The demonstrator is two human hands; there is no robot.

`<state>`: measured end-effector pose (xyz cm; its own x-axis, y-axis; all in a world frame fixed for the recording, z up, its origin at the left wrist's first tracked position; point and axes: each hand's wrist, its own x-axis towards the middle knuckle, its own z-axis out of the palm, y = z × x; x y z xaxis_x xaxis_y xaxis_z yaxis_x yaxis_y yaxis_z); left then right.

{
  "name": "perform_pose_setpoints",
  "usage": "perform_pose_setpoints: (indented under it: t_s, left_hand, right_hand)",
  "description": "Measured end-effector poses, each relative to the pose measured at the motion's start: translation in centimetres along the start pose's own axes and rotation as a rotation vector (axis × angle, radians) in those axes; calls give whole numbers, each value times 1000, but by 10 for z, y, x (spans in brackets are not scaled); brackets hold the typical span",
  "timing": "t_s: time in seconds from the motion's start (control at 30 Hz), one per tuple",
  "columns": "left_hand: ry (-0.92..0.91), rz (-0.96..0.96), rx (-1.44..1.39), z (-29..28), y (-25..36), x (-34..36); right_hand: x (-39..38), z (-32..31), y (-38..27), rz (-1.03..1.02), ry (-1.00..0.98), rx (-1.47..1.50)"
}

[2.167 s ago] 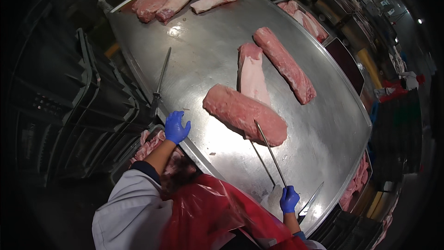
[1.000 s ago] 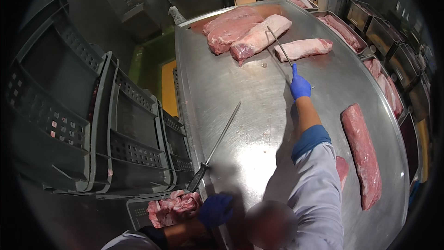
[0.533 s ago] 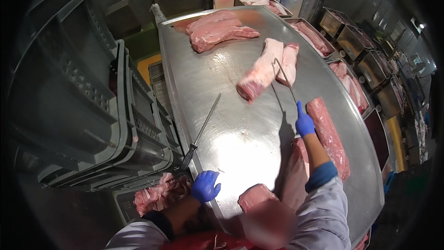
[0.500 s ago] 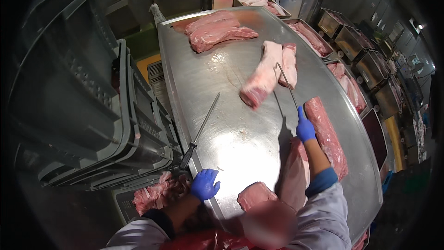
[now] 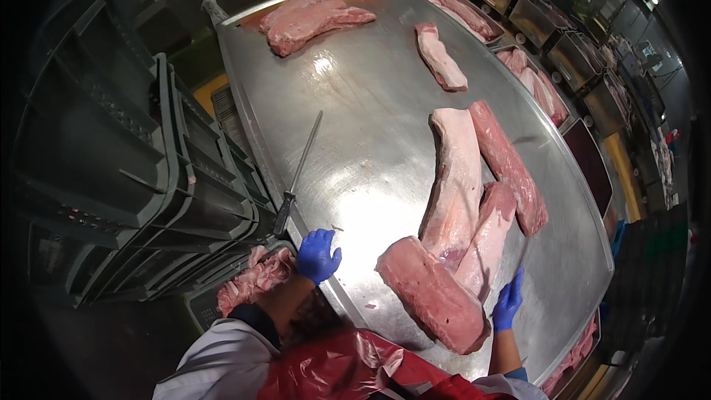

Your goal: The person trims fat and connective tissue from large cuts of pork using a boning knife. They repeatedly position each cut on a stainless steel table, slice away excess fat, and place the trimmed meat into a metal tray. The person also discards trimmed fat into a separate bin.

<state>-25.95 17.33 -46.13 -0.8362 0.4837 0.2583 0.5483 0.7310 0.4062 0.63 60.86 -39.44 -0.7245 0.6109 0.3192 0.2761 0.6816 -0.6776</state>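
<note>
My left hand [image 5: 318,255], in a blue glove, rests with fingers stretched at the table's left edge, holding nothing. In a blue glove too, my right hand [image 5: 508,304] is low on the right, closed around a long thin metal tool whose blade or rod is barely visible now. Beside it lies a pale-and-pink slab of meat [image 5: 490,233]. A long fat-covered pork loin [image 5: 457,170] lies left of that slab, and a redder loin [image 5: 511,167] lies to its right. A thick pink piece [image 5: 433,296] overlaps their near ends. A sharpening steel [image 5: 302,163] with black handle lies beyond my left hand.
The metal table [image 5: 370,104] has a raised rim. Farther off are a small meat strip [image 5: 442,59] and a large pink cut [image 5: 311,21]. Stacked grey crates [image 5: 174,178] stand left, above a bin of trimmings [image 5: 255,281]. Meat-filled metal trays [image 5: 533,81] line the right side.
The fat-covered loin has come nearer, away from the small strip, and now lies beside the other loins. My right hand has drawn back toward me. The view has shifted; my left hand stays at the edge.
</note>
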Motion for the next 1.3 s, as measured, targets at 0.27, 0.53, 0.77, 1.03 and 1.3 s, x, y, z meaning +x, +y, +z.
perform_pose_setpoints:
  t_s: [0.27, 0.53, 0.77, 1.03, 1.3]
  left_hand:
    - [28, 30, 4, 1, 0, -1]
    - [50, 1, -33, 11, -12, -2]
    - [38, 46, -105, 23, -13, -5]
    - [44, 89, -115, 29, -11, -8]
    - [90, 259, -429, 11, 16, 2]
  right_hand:
    - [310, 113, -135, -255, 327, 128]
    - [385, 148, -43, -70, -423, -751]
    - [269, -102, -127, -204, -426, -831]
    - [-46, -196, -52, 310, -245, -758]
    - [-220, -131, -18, 195, 264, -310]
